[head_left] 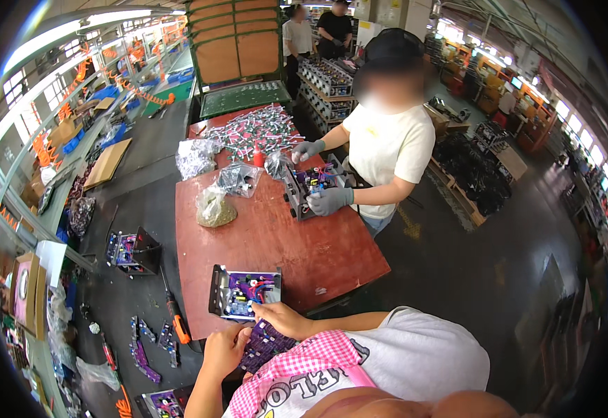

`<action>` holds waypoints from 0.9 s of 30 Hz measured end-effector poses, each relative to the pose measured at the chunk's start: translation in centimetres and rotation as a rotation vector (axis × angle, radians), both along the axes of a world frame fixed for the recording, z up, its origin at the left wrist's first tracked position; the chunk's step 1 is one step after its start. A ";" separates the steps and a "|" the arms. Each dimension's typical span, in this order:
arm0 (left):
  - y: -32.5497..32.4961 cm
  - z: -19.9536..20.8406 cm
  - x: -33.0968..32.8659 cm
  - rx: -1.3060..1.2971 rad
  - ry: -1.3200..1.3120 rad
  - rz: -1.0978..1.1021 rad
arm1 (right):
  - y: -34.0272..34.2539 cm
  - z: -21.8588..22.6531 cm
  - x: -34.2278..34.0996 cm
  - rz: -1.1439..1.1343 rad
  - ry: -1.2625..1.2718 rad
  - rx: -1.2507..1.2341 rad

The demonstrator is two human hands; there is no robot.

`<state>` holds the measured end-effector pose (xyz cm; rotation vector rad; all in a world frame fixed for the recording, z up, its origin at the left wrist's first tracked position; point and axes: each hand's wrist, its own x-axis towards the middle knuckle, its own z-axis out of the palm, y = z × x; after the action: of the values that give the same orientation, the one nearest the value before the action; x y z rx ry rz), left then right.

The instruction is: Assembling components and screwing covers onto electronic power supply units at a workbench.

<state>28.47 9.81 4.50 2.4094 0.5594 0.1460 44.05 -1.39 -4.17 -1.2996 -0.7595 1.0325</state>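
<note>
Close to my body, a purple circuit board (266,348) is tilted in front of my apron. My left hand (224,350) is closed on its left edge, thumb and fingers together. My right hand (284,321) is closed at the board's upper edge, its fingertips beside the open metal case; part of its grip is hidden. That case (216,292) sits on the red table's near edge, with a purple board, red and blue wires and small components inside.
Across the red table (276,244), a gloved co-worker handles another case (295,198). Bags of small parts (215,211) and a heap of parts (255,132) lie farther back. On the dark bench at left are an orange-handled electric screwdriver (179,326), loose purple boards (139,352) and another case (133,251).
</note>
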 end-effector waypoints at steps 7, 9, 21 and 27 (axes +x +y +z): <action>4.1 0.1 -1.5 -0.074 0.009 -0.143 | 2.1 -0.9 -3.0 -0.228 -0.200 -0.002; 4.9 -0.1 -1.8 -0.113 0.028 -0.176 | 2.3 0.0 -3.7 -0.276 -0.228 0.010; 6.1 -2.0 -1.9 -0.225 0.029 -0.246 | 2.6 -1.1 -4.1 -0.182 -0.058 0.056; 4.7 -1.1 -1.9 -0.174 0.057 -0.188 | 1.9 -0.8 -2.9 -0.059 -0.114 -0.022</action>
<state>26.58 14.50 3.38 2.2864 0.3531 -0.0503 41.14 0.48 -4.98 -1.4008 -0.7926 0.9282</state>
